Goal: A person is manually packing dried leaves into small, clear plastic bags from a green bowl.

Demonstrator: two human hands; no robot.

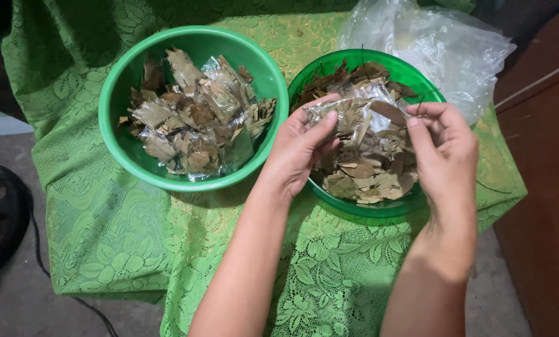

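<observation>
Both hands hover over the right green bowl (329,68), which holds loose dried brown leaves (366,175). My left hand (301,146) pinches one end of a small clear plastic packet (348,112) partly filled with dried leaves. My right hand (441,153) grips the packet's other end, with a dried leaf (388,111) at its fingertips. The left green bowl (120,93) holds several clear packets of dried leaves (195,115).
Both bowls stand on a table covered with a green lace cloth (105,218). A crumpled clear plastic bag (435,43) lies behind the right bowl. Brown wooden furniture (541,187) stands to the right. A dark round object and a cable (5,206) lie on the grey floor at left.
</observation>
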